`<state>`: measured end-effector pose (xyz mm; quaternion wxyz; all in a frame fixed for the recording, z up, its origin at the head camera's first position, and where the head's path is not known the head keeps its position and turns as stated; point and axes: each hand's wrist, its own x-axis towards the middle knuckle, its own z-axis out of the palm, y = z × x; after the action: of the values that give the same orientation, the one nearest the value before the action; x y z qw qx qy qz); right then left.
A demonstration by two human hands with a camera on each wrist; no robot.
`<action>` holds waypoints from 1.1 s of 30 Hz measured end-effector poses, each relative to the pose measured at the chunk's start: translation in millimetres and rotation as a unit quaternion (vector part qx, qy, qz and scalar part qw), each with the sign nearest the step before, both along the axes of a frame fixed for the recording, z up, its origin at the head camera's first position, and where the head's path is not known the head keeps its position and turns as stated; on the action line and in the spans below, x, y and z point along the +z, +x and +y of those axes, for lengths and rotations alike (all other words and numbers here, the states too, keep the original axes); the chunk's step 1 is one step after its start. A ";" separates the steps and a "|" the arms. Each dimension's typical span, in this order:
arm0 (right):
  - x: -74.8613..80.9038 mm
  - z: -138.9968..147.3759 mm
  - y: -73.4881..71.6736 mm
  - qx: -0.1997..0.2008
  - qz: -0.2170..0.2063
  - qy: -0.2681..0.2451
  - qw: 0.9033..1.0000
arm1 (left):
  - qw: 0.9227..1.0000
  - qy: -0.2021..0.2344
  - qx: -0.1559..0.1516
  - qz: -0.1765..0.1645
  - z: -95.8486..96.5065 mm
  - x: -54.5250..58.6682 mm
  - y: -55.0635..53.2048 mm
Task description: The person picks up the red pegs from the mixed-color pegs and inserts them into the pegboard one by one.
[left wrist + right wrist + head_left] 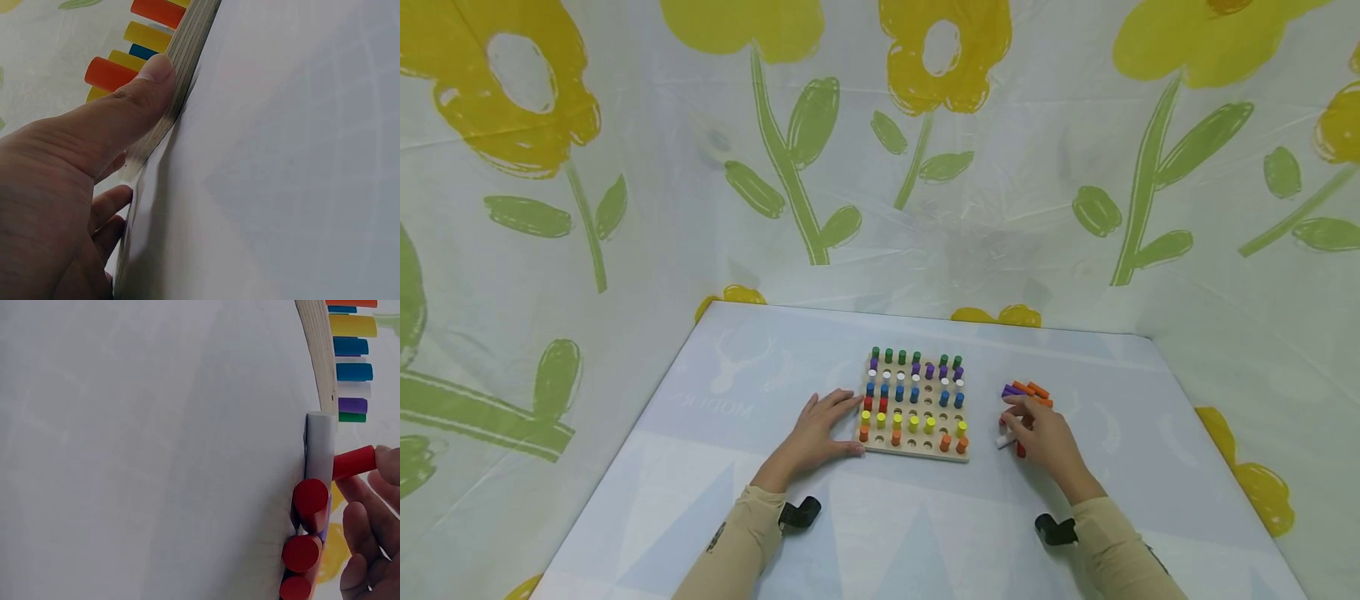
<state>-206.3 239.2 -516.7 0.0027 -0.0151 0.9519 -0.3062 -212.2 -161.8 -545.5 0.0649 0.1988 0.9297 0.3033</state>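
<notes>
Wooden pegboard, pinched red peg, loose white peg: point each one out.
Wooden pegboard [919, 452], head view: bare wood at its near edge.
Pinched red peg [354, 464], right wrist view: middle of its side.
Loose white peg [320, 445], right wrist view: its long side.

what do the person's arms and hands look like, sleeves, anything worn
Both the left hand and right hand are bare, without gloves. The left sleeve and right sleeve are long and beige. A small black rounded device sticks out at the left wrist and another at the right. A dark marking shows on the left sleeve, too small to read.
</notes>
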 end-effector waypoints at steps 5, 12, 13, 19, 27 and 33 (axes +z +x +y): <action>0.8 -0.3 -0.7 -0.011 0.010 0.002 1.000 | 1.000 0.004 -0.003 0.002 -0.2 0.5 0.3; 0.8 0.5 -2.0 -0.009 0.020 0.012 1.000 | 1.000 0.010 -0.006 0.009 -0.2 -2.3 -0.5; 0.9 0.6 -1.9 -0.008 0.020 0.009 1.000 | 1.000 0.008 -0.006 0.010 -0.3 -2.9 -0.7; 0.3 0.6 -1.6 -0.002 0.025 -0.004 1.000 | 1.000 0.006 -0.002 0.008 -0.8 -3.6 -0.7; -1.0 2.0 -2.3 0.003 0.018 -0.001 1.000 | 1.000 0.009 0.000 0.007 -1.3 -4.6 0.1; 0.0 1.1 -2.6 0.007 0.038 -0.004 0.999 | 1.000 0.009 -0.002 0.005 -1.2 -3.4 -0.3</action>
<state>-208.9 240.3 -516.7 -0.0314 -0.0330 0.9499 -0.3091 -212.6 -163.1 -548.9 0.0585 0.2025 0.9268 0.3109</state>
